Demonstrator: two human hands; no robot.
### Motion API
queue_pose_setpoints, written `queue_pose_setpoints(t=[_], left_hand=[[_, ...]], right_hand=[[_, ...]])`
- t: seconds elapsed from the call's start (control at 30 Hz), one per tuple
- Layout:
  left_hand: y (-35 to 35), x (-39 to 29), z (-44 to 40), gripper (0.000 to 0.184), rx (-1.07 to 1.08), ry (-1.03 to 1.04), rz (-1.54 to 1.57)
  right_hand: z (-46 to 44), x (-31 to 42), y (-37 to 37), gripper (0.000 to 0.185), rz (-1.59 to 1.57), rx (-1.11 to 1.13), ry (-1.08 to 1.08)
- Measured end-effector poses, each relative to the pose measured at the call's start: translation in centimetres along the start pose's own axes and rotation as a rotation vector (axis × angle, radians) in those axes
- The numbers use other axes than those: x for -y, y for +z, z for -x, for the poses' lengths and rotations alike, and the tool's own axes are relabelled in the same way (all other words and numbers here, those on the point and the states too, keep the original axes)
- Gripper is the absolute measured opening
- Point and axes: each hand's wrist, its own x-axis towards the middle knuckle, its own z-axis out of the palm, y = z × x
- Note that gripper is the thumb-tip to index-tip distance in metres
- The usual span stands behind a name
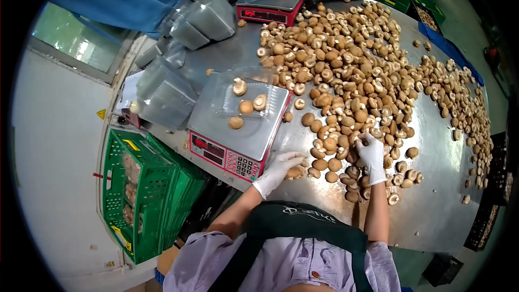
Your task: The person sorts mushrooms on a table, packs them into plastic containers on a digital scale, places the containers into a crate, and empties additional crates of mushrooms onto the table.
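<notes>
I have the white-gloved right hand (371, 156) curled narrow amid round, brown-capped mushrooms (360, 116), the white-gloved left hand (280, 171) reaching beside others. I can't tell whether either grips one; I'd pinch lightly, sparing caps.

A pale wall (59, 151) stands at the left, with 1 window (81, 35) under blue cloth (130, 2). Light glares off the metal table (427, 213); beyond its far right side, the floor (467, 19) looks greenish.
</notes>
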Motion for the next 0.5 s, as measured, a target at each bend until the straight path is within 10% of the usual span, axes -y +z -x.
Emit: queue_pose_setpoints(t=[0.3, 0.5], left_hand=[[7.0, 1.1, -1.7, 0.076, 0.442, -0.085, 0.123], [6.8, 4.6, -4.0, 0.065, 0.53, -0.225, 0.455]], right_hand=[[7.4, 2.2, -2.9, 0.016, -1.297, 0.348, 0.215], [8.8, 5.1, -2.2, 0.021, -0.886, 0.279, -0.011]])
